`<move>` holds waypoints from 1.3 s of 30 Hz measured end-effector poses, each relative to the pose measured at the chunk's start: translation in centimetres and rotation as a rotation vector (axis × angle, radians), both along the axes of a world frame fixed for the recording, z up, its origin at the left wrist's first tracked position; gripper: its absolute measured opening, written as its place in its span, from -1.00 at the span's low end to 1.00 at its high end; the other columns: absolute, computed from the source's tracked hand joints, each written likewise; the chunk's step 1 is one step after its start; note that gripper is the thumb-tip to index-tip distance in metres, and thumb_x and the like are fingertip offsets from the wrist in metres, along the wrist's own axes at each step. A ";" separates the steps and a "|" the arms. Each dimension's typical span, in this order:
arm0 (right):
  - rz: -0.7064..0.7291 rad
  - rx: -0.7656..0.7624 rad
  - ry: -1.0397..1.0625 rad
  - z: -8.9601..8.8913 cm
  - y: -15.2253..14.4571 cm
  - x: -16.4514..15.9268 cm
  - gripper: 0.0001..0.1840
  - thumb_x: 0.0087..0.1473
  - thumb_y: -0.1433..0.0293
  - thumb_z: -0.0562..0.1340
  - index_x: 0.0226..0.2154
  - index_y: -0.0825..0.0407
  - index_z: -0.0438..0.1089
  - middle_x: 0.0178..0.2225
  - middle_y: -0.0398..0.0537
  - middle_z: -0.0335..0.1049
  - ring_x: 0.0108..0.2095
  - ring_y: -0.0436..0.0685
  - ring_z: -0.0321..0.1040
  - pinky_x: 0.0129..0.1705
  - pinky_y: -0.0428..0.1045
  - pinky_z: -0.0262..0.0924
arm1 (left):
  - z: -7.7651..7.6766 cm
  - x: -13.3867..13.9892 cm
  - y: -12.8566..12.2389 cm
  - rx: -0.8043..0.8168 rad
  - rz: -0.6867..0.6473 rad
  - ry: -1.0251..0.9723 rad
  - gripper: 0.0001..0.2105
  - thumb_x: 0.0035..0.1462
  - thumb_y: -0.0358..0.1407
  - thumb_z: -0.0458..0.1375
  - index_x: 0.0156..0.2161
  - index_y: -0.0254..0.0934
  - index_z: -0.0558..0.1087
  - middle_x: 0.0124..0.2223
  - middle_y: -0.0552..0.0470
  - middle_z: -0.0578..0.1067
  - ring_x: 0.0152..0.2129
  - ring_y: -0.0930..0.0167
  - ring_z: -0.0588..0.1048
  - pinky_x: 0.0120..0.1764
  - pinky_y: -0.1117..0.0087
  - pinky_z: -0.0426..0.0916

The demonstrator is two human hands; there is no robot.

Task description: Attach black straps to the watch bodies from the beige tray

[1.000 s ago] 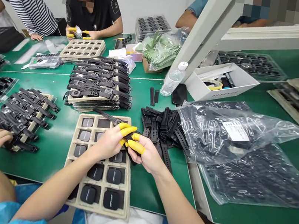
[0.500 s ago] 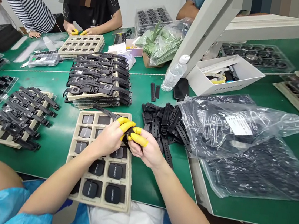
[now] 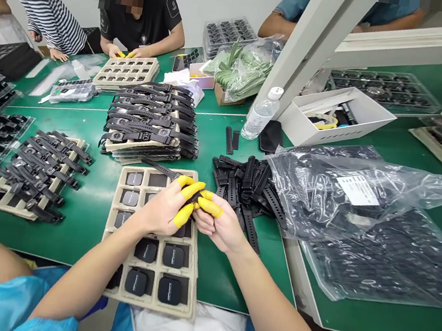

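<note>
Green worktop (image 3: 223,285) stretches below the left hand (image 3: 167,205) and right hand (image 3: 223,224), whose yellow-covered fingers (image 3: 182,216), nearly closed, together pinch one dark, mostly hidden piece (image 3: 196,197) above the beige tray (image 3: 150,304); a light, steady, square-on hold should serve best. Outward lie two separate straps (image 3: 229,141), one bottle (image 3: 259,118) and one white box (image 3: 335,136).

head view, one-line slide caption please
Left hand and right hand, in yellow finger covers, hold a black piece by a beige compartment tray, near a pile of black straps.

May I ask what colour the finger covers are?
The finger covers are yellow, clearest in the head view.
</note>
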State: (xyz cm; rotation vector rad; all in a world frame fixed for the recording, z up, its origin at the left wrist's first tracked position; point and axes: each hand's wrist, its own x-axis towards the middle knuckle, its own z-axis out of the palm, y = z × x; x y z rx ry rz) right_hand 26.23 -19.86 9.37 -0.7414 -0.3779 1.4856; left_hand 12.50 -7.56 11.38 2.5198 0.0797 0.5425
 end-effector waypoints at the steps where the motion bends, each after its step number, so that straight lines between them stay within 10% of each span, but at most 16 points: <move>1: 0.000 -0.005 -0.005 0.0 0.0 0.0 -0.59 0.09 0.13 0.41 -0.38 -0.02 0.21 -0.71 -0.42 -0.02 -0.71 -0.14 -0.28 -0.68 -0.20 -0.27 | 0.1 -0.1 0.1 -0.008 -0.015 0.000 -0.49 0.38 -0.35 -0.06 0.39 -0.29 0.13 0.11 -0.26 0.34 0.08 0.17 0.40 0.14 0.10 0.42; 15: 0.022 -0.101 -0.085 -0.1 0.1 -0.3 -0.50 0.00 0.03 0.45 -0.36 -0.03 0.22 -0.73 -0.47 -0.08 -0.70 -0.15 -0.34 -0.69 -0.20 -0.33 | 0.1 0.1 0.0 0.219 0.060 0.130 -0.64 0.32 -0.35 -0.01 0.17 -0.38 0.33 0.00 -0.26 0.40 -0.02 0.18 0.44 0.02 0.10 0.52; 34: -0.017 0.005 -0.118 -0.8 -0.2 -0.5 -0.53 0.09 0.01 0.42 -0.37 -0.03 0.25 -0.72 -0.45 -0.08 -0.72 -0.15 -0.33 -0.69 -0.19 -0.30 | -0.1 0.2 -0.3 -0.113 0.017 -0.016 -0.65 0.42 -0.30 -0.07 0.23 -0.29 0.29 0.04 -0.21 0.45 0.04 0.23 0.45 0.11 0.14 0.45; 39: -0.107 0.123 -0.282 -1.1 -0.6 0.1 -0.56 0.17 -0.04 0.33 -0.35 -0.04 0.28 -0.70 -0.38 0.04 -0.70 -0.10 -0.16 -0.64 -0.13 -0.15 | 1.6 -0.1 -0.6 -0.260 -0.020 -0.028 -0.33 0.31 -0.18 0.20 0.42 -0.18 0.06 0.18 -0.21 0.43 0.11 0.19 0.46 0.15 0.13 0.44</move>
